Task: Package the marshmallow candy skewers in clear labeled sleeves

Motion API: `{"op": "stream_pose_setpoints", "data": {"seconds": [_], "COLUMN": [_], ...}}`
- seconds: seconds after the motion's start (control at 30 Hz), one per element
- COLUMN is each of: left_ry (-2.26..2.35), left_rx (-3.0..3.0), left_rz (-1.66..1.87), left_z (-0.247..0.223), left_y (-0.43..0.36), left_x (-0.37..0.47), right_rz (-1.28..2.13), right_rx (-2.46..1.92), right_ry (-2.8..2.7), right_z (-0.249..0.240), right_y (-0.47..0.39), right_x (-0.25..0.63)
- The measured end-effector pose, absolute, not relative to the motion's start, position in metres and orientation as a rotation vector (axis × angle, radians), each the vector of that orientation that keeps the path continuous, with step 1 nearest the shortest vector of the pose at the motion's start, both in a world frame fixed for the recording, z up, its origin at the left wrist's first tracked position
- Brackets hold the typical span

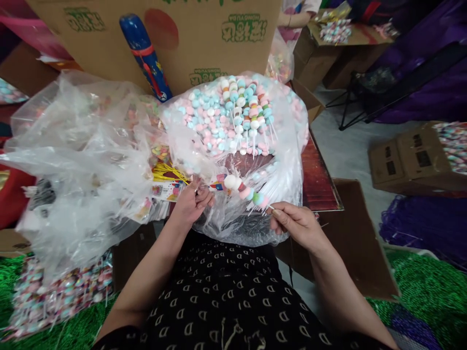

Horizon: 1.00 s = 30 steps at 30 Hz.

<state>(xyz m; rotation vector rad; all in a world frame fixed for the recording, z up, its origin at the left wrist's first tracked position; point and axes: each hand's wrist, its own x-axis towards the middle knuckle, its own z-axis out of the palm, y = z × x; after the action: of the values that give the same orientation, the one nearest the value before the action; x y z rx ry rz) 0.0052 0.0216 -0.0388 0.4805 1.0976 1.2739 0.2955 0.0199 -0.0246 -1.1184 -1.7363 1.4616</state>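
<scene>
Candy skewer: slants above the clear plastic bag, pinched by its stick in the right hand, with forearm angled inward. In the left hand, curled narrow beside yellow ties: cannot tell whether holding anything.

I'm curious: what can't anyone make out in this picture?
In the head view:
Left hand: anything inside is hidden by curled fingers.
Candy skewer: stick end covered by the right hand.
Printed card: wording too small to read.
Nearby person: head cut off by the top edge.
</scene>
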Motion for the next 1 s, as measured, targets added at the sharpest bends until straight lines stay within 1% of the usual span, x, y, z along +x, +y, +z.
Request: {"op": "stream_pose_setpoints", "data": {"seconds": [0.33,0.57,1.0], "left_ry": [1.086,1.083,1.121], "left_rx": [0.543,0.554,0.565], "left_rz": [1.302,1.270,1.294], "left_z": [-0.040,-0.040,-0.052], "left_y": [0.023,0.024,0.025], "left_x": [0.004,0.002,0.000], "right_rz": [1.338,1.545,1.499], "right_rx": [-1.218,-1.246,-1.236], "right_ry": [-1.851,-1.753,-1.724], "right_z": [-0.018,-0.017,-0.017], "right_y": [0.030,0.033,0.033], "right_x": [0.314,0.317,0.315]}}
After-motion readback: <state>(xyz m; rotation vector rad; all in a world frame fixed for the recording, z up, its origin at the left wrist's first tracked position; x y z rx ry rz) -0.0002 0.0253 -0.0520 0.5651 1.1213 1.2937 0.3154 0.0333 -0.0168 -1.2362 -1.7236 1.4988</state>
